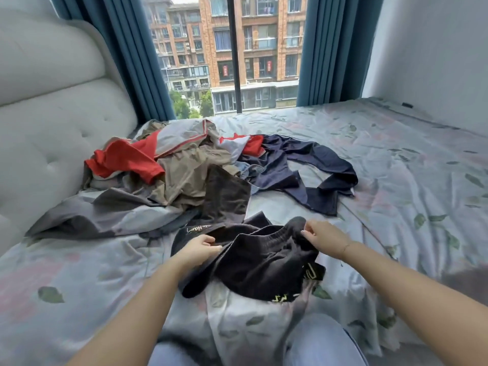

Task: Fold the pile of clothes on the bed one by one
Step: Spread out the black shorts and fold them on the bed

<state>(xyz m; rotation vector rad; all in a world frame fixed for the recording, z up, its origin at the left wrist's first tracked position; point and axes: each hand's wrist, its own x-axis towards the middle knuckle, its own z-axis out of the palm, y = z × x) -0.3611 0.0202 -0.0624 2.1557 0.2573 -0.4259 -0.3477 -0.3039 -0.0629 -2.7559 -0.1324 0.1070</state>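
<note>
My arms are bare from the elbows down, no sleeves showing. A thin bracelet (346, 248) circles my right wrist, just behind my right hand (323, 237); my left hand (198, 249) wears nothing. My knees (317, 342) are covered in light blue denim.

Two hands (200, 247), one black garment (264, 262), one clothes pile (184, 170), two curtains (327, 48).
</note>
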